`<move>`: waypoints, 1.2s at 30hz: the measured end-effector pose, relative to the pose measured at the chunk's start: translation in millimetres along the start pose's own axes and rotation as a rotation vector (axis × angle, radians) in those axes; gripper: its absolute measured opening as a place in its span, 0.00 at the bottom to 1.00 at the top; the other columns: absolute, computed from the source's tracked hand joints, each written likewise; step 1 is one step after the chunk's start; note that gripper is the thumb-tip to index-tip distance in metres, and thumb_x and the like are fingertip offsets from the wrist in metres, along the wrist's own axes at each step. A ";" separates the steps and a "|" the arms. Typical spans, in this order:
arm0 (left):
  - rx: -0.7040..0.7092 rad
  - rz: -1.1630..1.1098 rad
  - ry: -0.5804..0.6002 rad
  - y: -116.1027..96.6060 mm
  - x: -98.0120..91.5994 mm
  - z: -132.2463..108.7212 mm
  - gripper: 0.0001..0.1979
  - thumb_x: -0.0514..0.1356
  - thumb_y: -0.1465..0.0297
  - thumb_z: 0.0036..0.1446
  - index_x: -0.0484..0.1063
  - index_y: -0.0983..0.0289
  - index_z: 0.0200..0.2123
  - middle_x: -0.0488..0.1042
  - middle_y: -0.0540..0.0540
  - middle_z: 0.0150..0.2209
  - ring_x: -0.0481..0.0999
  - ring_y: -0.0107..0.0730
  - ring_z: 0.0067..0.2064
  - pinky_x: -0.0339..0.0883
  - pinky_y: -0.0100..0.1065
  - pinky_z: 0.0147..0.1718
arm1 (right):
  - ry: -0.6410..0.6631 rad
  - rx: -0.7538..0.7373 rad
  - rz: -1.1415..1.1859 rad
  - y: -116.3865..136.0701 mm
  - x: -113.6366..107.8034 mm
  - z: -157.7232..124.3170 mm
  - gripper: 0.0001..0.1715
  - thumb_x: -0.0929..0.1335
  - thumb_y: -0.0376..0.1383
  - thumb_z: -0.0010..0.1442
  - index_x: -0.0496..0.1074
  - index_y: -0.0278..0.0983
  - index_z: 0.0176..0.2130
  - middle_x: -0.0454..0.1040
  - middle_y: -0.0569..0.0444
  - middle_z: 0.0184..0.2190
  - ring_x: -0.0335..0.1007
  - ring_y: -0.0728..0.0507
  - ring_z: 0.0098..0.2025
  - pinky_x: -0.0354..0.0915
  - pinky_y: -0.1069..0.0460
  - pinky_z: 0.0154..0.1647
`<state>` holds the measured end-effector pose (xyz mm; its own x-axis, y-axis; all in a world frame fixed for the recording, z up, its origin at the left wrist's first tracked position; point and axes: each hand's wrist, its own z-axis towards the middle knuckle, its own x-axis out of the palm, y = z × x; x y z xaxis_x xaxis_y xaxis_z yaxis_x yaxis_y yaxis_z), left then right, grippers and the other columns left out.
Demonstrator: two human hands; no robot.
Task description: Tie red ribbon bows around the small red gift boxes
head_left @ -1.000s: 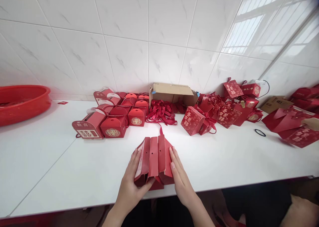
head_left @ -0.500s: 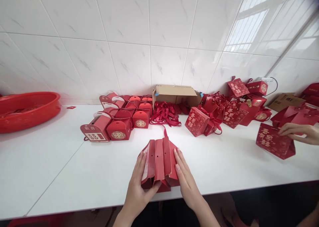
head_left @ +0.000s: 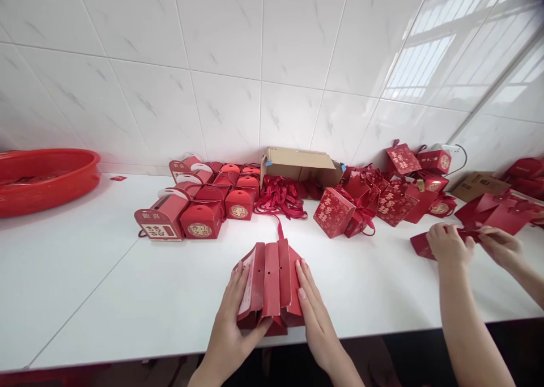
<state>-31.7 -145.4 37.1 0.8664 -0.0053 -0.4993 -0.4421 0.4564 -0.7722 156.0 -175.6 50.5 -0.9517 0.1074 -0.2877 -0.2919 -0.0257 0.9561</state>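
Note:
A red paper gift box [head_left: 272, 282] with its top flaps pressed together stands near the front edge of the white counter [head_left: 106, 285]. My left hand [head_left: 232, 322] grips its left side, thumb hooked under the front. My right hand [head_left: 317, 316] lies flat against its right side, fingers straight. A red ribbon [head_left: 278, 225] runs from the box top toward the ribbon heap.
Finished red boxes [head_left: 199, 205] stand at the back left, a cardboard carton [head_left: 300, 163] with red ribbons at the back middle, patterned boxes [head_left: 382, 194] to the right. A red basin [head_left: 42, 177] sits far left. Another person's hands [head_left: 467, 245] handle a flat red box at right.
My hands and the box have kept their hold. The other person's hands have come further in from the right, and the patterned box they held now lies flat under them.

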 end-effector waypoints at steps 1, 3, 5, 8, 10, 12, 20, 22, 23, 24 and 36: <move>0.004 0.005 -0.002 0.2 -0.3 -1.0 0.41 0.61 0.65 0.55 0.40 0.53 0.66 0.44 0.56 0.68 0.44 0.51 0.67 0.50 0.55 0.61 | 0.001 -0.004 -0.001 -0.3 0.5 0.1 0.30 0.53 0.50 0.66 0.46 0.50 0.65 0.39 0.66 0.68 0.27 0.44 0.69 0.34 0.39 0.68; 0.010 0.011 -0.010 0.1 -2.3 -4.2 0.42 0.61 0.65 0.54 0.40 0.54 0.66 0.44 0.57 0.68 0.43 0.51 0.67 0.49 0.56 0.61 | 0.021 -0.022 -0.015 -0.7 1.6 -0.4 0.30 0.54 0.49 0.66 0.46 0.51 0.65 0.40 0.67 0.68 0.27 0.43 0.69 0.33 0.39 0.68; 0.011 0.015 -0.018 -0.3 -5.8 -8.8 0.42 0.61 0.65 0.54 0.40 0.54 0.66 0.43 0.57 0.68 0.43 0.51 0.67 0.49 0.56 0.61 | 0.046 -0.040 -0.034 -0.3 3.6 -2.0 0.29 0.54 0.49 0.67 0.45 0.51 0.65 0.40 0.67 0.68 0.27 0.43 0.69 0.32 0.39 0.68; 0.006 0.040 -0.025 -0.5 -11.9 -15.6 0.43 0.61 0.64 0.54 0.40 0.55 0.66 0.43 0.58 0.68 0.43 0.52 0.67 0.48 0.57 0.61 | 0.073 -0.048 -0.049 0.7 8.1 -5.3 0.29 0.53 0.48 0.67 0.45 0.52 0.65 0.39 0.67 0.68 0.26 0.44 0.69 0.32 0.39 0.68; 0.008 0.062 -0.025 0.0 -14.6 -18.4 0.43 0.62 0.64 0.54 0.40 0.55 0.66 0.43 0.58 0.68 0.43 0.52 0.67 0.47 0.57 0.61 | 0.084 -0.044 -0.053 0.4 11.0 -6.8 0.29 0.53 0.48 0.67 0.44 0.53 0.65 0.38 0.68 0.68 0.25 0.44 0.69 0.32 0.39 0.69; 0.008 0.072 -0.020 0.7 -15.6 -18.9 0.43 0.61 0.64 0.54 0.40 0.55 0.66 0.43 0.58 0.68 0.42 0.52 0.67 0.47 0.57 0.61 | 0.085 -0.033 -0.048 -0.8 12.8 -7.0 0.29 0.53 0.48 0.67 0.44 0.53 0.65 0.38 0.69 0.68 0.25 0.45 0.69 0.32 0.39 0.69; 0.009 0.077 0.001 0.2 -12.8 -12.2 0.42 0.61 0.64 0.54 0.40 0.55 0.66 0.43 0.58 0.68 0.44 0.52 0.67 0.48 0.57 0.61 | 0.055 -0.034 -0.021 -3.6 10.5 -4.7 0.29 0.53 0.48 0.67 0.45 0.52 0.65 0.38 0.67 0.68 0.27 0.44 0.69 0.33 0.39 0.69; 0.010 0.081 0.003 0.2 -12.0 -11.5 0.42 0.61 0.64 0.54 0.40 0.55 0.66 0.43 0.57 0.68 0.43 0.52 0.67 0.48 0.57 0.61 | 0.056 -0.034 -0.028 -2.8 9.3 -5.6 0.29 0.53 0.48 0.67 0.45 0.52 0.65 0.38 0.67 0.68 0.26 0.44 0.69 0.33 0.39 0.68; 0.010 0.084 0.001 0.3 -11.5 -11.3 0.42 0.61 0.64 0.54 0.40 0.55 0.66 0.44 0.57 0.68 0.43 0.52 0.67 0.48 0.57 0.61 | 0.058 -0.033 -0.031 -2.5 8.6 -6.1 0.29 0.53 0.48 0.67 0.45 0.52 0.65 0.38 0.67 0.68 0.26 0.44 0.69 0.33 0.39 0.68; 0.011 0.085 -0.003 0.5 -11.0 -11.1 0.42 0.61 0.65 0.54 0.40 0.54 0.66 0.44 0.58 0.68 0.44 0.52 0.67 0.48 0.57 0.61 | 0.061 -0.030 -0.032 -2.2 7.8 -6.6 0.29 0.53 0.48 0.67 0.45 0.52 0.65 0.38 0.67 0.68 0.26 0.44 0.69 0.33 0.39 0.68; -0.047 -0.006 -0.103 9.0 -7.5 -1.8 0.41 0.62 0.66 0.52 0.46 0.55 0.65 0.50 0.58 0.66 0.51 0.50 0.65 0.54 0.51 0.60 | -0.026 -0.046 0.136 -11.9 8.8 5.2 0.30 0.54 0.50 0.66 0.50 0.49 0.64 0.43 0.63 0.67 0.33 0.44 0.69 0.35 0.41 0.69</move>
<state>-42.6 -142.8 33.1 0.8874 0.0842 -0.4532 -0.4448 0.4145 -0.7939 151.6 -169.2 36.9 -0.9801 0.1257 -0.1536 -0.1651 -0.0868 0.9825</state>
